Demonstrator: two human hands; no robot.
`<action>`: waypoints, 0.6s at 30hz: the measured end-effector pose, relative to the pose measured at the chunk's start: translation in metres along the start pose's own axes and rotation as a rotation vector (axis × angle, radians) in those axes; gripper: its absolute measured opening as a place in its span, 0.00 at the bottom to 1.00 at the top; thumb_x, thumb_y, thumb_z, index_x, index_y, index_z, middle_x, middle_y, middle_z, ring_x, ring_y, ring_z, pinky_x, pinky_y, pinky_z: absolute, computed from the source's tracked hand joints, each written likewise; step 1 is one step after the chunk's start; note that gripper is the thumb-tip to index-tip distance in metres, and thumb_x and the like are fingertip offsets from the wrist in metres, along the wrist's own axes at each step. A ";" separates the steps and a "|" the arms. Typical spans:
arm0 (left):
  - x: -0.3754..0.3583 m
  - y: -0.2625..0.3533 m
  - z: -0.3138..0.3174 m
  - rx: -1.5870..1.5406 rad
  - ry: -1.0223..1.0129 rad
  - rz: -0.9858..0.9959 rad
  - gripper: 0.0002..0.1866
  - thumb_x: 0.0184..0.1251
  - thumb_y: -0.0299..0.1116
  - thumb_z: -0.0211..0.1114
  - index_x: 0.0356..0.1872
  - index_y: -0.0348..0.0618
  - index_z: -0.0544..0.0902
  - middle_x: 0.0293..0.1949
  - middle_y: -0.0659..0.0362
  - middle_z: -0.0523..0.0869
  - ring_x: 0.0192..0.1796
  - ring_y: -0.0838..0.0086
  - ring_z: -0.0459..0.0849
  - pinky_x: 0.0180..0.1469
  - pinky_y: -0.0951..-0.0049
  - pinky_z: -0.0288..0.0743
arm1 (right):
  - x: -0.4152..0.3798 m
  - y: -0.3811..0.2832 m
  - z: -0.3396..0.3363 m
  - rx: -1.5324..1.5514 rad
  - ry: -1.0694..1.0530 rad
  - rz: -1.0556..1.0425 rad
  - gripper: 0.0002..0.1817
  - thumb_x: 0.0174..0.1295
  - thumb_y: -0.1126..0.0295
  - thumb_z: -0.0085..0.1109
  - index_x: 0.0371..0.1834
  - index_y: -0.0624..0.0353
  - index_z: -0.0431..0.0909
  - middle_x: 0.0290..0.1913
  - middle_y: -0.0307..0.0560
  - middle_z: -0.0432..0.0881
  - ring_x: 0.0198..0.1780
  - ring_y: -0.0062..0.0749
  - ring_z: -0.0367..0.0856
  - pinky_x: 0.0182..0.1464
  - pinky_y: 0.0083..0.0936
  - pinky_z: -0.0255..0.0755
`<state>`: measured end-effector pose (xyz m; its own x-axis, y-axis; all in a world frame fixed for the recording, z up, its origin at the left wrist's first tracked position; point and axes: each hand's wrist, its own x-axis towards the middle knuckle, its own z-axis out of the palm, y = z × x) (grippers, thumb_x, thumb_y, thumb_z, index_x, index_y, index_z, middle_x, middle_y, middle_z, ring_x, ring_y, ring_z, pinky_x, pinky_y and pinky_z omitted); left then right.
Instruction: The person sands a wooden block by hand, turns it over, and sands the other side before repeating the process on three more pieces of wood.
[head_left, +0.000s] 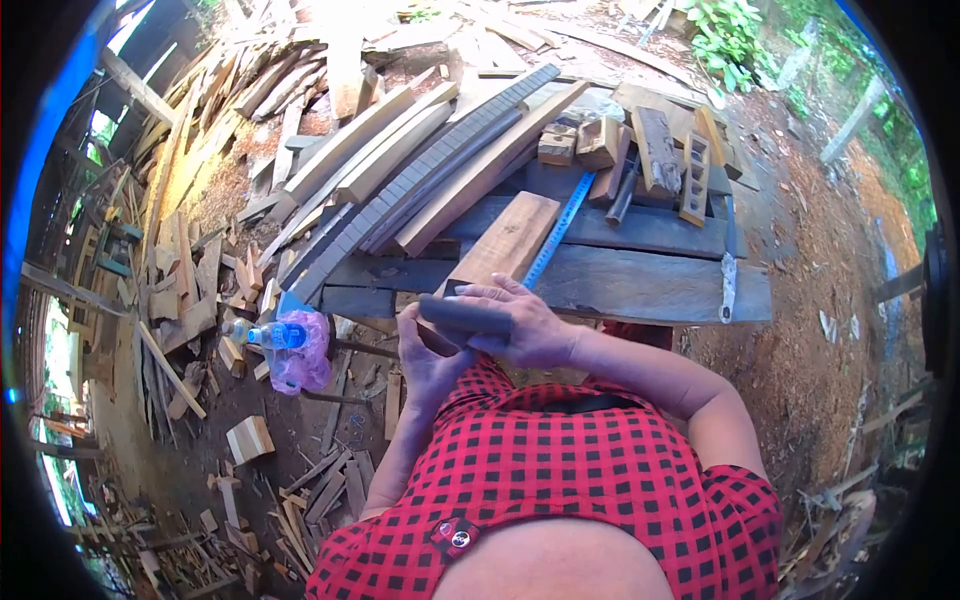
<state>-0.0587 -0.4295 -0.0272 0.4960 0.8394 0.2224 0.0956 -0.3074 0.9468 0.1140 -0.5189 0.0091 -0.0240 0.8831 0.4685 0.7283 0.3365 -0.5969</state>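
Observation:
Close in front of my body, a dark grey oblong block [465,317] sits between both hands; its exact kind I cannot make out. My left hand [428,368] grips its left end from below, the thumb up along the side. My right hand [535,328] is closed over the right end and far side. A small dark edge shows by the right fingertips. Just beyond the hands, a thick wooden board [510,238] lies on the dark plank bench [640,283], with a blue measuring strip [560,228] along its right side.
Long timber beams [480,190] and a grooved grey strip [400,195] lie across the bench's left. Cut wood blocks [597,143] and a holed wooden piece [694,178] lie at the back right. A pink plastic bag [302,365] with bottles hangs at left. Scrap wood covers the ground.

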 end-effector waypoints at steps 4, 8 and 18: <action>-0.006 0.001 -0.006 0.201 -0.008 0.016 0.38 0.35 0.34 0.77 0.52 0.41 0.67 0.45 0.53 0.76 0.49 0.68 0.78 0.52 0.66 0.71 | 0.010 0.079 0.002 0.085 0.101 0.284 0.25 0.56 0.59 0.64 0.57 0.54 0.75 0.53 0.52 0.79 0.55 0.43 0.76 0.61 0.35 0.66; -0.007 0.003 -0.003 0.117 -0.025 0.038 0.38 0.35 0.32 0.77 0.52 0.41 0.67 0.45 0.52 0.77 0.48 0.66 0.79 0.52 0.67 0.72 | 0.016 0.157 -0.025 0.088 0.170 0.546 0.21 0.62 0.62 0.59 0.54 0.63 0.75 0.45 0.53 0.83 0.45 0.39 0.82 0.50 0.32 0.73; -0.007 0.012 -0.010 0.212 -0.004 -0.031 0.39 0.36 0.33 0.78 0.53 0.41 0.66 0.43 0.50 0.79 0.46 0.64 0.81 0.50 0.66 0.74 | 0.010 0.059 0.011 -0.095 0.048 0.280 0.24 0.59 0.59 0.59 0.58 0.55 0.73 0.58 0.54 0.75 0.54 0.49 0.73 0.57 0.43 0.63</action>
<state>-0.0700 -0.4347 -0.0153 0.4930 0.8484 0.1928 0.2900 -0.3691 0.8830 0.1488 -0.4864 -0.0287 0.2172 0.9201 0.3260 0.7630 0.0483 -0.6445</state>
